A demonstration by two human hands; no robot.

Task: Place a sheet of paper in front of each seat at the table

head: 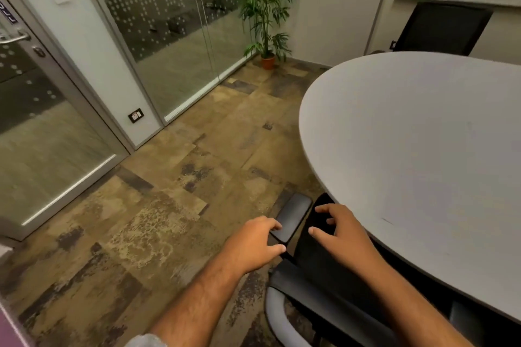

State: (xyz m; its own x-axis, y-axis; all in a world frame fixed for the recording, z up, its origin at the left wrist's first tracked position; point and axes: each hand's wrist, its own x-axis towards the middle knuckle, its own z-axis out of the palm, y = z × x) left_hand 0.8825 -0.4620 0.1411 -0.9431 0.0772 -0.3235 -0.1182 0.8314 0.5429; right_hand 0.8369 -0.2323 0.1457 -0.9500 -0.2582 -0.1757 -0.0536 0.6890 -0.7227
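A grey oval table [408, 127] fills the right side, and no sheet of paper shows anywhere in view. A black office chair [315, 270] is tucked against the table's near edge. My left hand [253, 242] rests with its fingertips on the chair's armrest [293, 217], fingers loosely curled. My right hand [341, 231] hovers over the chair's seat beside the table edge, its fingers spread and holding nothing. A second black chair [442, 28] stands at the table's far side.
A glass partition and a glass door [42, 110] line the left side. A potted plant [267, 8] stands in the far corner. Mottled brown carpet [169, 191] covers the floor between the door and the table.
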